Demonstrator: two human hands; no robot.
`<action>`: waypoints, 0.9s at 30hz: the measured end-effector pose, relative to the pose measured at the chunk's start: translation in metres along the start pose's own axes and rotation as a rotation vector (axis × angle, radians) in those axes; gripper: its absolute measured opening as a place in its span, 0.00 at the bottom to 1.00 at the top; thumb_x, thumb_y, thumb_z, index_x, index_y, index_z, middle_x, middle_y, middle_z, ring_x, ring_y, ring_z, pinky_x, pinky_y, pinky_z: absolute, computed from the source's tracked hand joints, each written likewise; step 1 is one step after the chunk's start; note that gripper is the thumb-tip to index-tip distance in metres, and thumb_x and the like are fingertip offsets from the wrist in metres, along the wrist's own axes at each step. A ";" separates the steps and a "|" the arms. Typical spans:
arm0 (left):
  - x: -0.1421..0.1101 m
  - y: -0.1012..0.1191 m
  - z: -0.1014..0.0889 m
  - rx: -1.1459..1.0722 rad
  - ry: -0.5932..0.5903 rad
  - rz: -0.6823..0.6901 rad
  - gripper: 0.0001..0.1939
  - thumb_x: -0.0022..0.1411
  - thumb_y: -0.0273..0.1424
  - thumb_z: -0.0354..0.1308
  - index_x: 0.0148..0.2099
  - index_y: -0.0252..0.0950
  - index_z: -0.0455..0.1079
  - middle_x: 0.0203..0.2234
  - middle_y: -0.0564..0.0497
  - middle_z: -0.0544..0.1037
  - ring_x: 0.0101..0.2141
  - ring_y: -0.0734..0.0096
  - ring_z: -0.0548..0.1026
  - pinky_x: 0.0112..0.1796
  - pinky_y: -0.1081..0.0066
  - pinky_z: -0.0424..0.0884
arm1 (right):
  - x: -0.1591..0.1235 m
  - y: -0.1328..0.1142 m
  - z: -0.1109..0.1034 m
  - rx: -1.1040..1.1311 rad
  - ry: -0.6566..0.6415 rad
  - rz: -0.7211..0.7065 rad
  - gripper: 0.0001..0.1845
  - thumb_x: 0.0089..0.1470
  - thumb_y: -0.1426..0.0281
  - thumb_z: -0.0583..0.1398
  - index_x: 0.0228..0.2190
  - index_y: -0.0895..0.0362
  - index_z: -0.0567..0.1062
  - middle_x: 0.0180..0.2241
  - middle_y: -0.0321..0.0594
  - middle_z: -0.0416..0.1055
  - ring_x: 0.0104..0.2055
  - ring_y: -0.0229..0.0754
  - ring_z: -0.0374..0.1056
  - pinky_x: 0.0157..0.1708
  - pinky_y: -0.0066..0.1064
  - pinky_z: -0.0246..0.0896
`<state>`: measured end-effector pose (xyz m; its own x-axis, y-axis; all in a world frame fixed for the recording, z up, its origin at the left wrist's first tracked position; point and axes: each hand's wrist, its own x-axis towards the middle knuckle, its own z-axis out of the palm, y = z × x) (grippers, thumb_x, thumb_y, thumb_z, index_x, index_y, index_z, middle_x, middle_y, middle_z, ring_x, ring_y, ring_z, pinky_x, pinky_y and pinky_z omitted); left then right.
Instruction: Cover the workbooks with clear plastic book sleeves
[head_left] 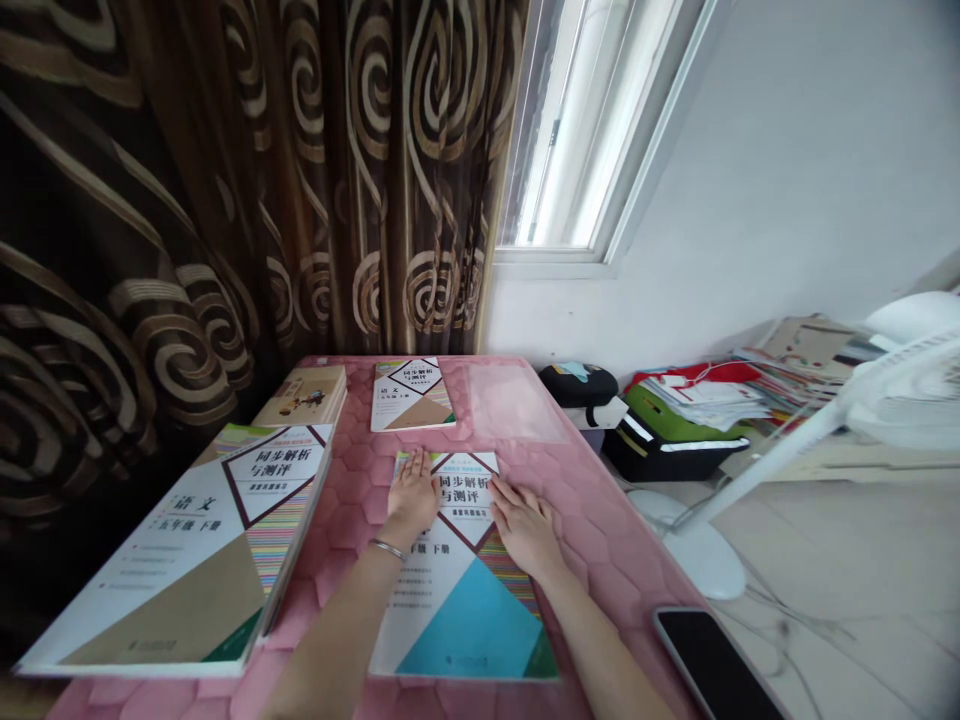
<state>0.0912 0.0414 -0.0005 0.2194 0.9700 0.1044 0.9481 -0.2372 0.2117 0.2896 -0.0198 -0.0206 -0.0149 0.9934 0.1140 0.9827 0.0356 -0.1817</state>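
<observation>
A workbook (472, 620) with a white, blue and green cover lies closed and flat in front of me. My left hand (415, 492) rests on its upper left part, fingers laid flat on the cover. Over the upper right edge lies my right hand (525, 522), its fingers stretched out across the cover. Neither hand grips anything. Left of my left arm, a larger-looking workbook (202, 560) with a white and tan cover tops a stack. Beyond my hands sits another workbook (411, 395) in white and tan.
Pink hexagon-patterned cloth (360, 500) covers the table. A tan book (304, 395) lies at the back left, a clear sheet (517, 403) at the back right, a phone (716, 665) at the front right. A white fan (795, 450) and a dark box (660, 450) stand beyond.
</observation>
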 end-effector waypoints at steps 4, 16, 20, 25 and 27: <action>-0.003 -0.006 -0.002 0.020 0.018 0.018 0.30 0.68 0.34 0.37 0.68 0.25 0.53 0.66 0.39 0.57 0.65 0.60 0.54 0.64 0.60 0.49 | 0.000 0.001 0.000 0.000 0.019 -0.005 0.26 0.65 0.61 0.43 0.62 0.41 0.61 0.64 0.28 0.57 0.62 0.47 0.54 0.57 0.44 0.52; -0.053 -0.009 -0.006 0.049 -0.033 0.119 0.32 0.68 0.36 0.40 0.69 0.25 0.49 0.68 0.37 0.48 0.67 0.56 0.49 0.63 0.57 0.51 | -0.002 -0.005 -0.009 0.009 0.005 0.022 0.25 0.66 0.61 0.42 0.61 0.42 0.63 0.64 0.27 0.57 0.62 0.47 0.55 0.57 0.44 0.52; -0.117 -0.017 -0.005 0.051 -0.039 0.187 0.31 0.69 0.39 0.39 0.69 0.29 0.50 0.68 0.40 0.49 0.67 0.59 0.49 0.64 0.58 0.51 | -0.002 -0.006 -0.008 0.010 0.007 0.016 0.25 0.66 0.62 0.42 0.61 0.41 0.63 0.64 0.26 0.57 0.61 0.48 0.55 0.56 0.44 0.53; -0.168 -0.037 -0.001 0.071 -0.019 0.160 0.30 0.70 0.40 0.39 0.70 0.37 0.48 0.68 0.48 0.48 0.66 0.63 0.51 0.62 0.61 0.56 | 0.000 -0.002 -0.005 -0.002 0.009 0.011 0.25 0.66 0.62 0.42 0.61 0.42 0.62 0.65 0.27 0.56 0.61 0.48 0.56 0.56 0.44 0.54; -0.173 -0.041 0.003 0.090 0.011 0.175 0.30 0.70 0.40 0.39 0.70 0.37 0.48 0.68 0.48 0.49 0.66 0.63 0.51 0.62 0.61 0.55 | 0.001 -0.001 -0.007 -0.021 0.001 0.002 0.26 0.66 0.62 0.42 0.62 0.43 0.61 0.65 0.29 0.55 0.61 0.49 0.55 0.56 0.45 0.54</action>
<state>0.0147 -0.1163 -0.0303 0.3806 0.9137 0.1423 0.9125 -0.3960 0.1022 0.2901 -0.0194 -0.0138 -0.0125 0.9934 0.1141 0.9864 0.0309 -0.1617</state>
